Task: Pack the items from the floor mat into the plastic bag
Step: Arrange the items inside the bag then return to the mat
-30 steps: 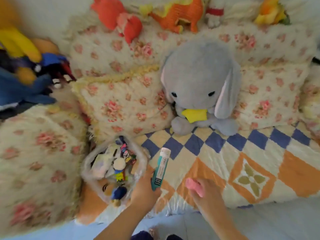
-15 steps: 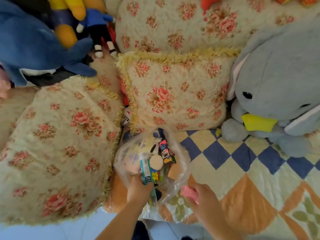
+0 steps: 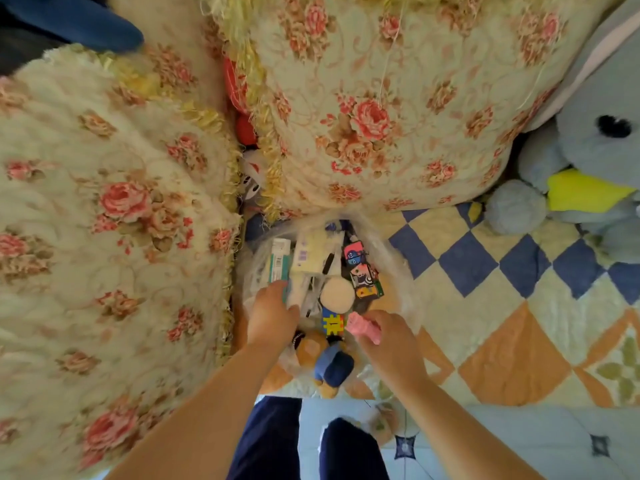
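Packing: plastic bag [image 3: 398, 265] sits open at the nine o'clock edge of the floor mat [image 3: 519, 358], mouth up for loading.
Left hand [image 3: 273, 315]: curled round teal tube [image 3: 280, 266], set inside the bag at ten o'clock.
Right hand [image 3: 391, 344]: pinches pink item [image 3: 363, 329] at the bag's five o'clock rim, likely next in.

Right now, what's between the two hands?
In the head view, a yellow-and-blue toy piece lies between the left hand holding the teal tube and the right hand holding a pink thing.
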A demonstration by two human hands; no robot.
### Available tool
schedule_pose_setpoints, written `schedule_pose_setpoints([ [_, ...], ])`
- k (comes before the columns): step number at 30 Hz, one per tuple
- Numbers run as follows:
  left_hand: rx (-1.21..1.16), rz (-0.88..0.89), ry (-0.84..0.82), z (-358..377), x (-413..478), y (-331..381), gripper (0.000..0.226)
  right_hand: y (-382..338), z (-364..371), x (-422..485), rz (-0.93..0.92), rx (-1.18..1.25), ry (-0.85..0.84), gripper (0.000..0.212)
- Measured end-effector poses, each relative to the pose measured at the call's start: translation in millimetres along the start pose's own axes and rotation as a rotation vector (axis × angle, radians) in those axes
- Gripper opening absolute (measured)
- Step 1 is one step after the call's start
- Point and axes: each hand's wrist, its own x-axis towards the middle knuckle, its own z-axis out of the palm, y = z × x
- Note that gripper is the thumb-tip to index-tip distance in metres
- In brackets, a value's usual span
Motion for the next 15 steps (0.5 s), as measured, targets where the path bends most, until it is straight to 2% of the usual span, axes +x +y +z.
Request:
schedule_pose_setpoints([
  [5,0.009,0.029,-0.068,9,-11,-8,0.050,-4,18,18,-0.006,-0.101,-0.064,0.017],
  [8,0.014,0.031,-0.053,11,-10,-14,0.048,-6,18,20,0.010,-0.109,-0.058,0.027],
  [11,0.017,0.030,-0.022,9,-8,-18,0.048,-5,14,17,0.035,-0.071,-0.058,0.027],
  [15,0.087,0.067,0.079,2,-6,-23,0.047,11,3,13,0.033,-0.068,0.117,0.038],
])
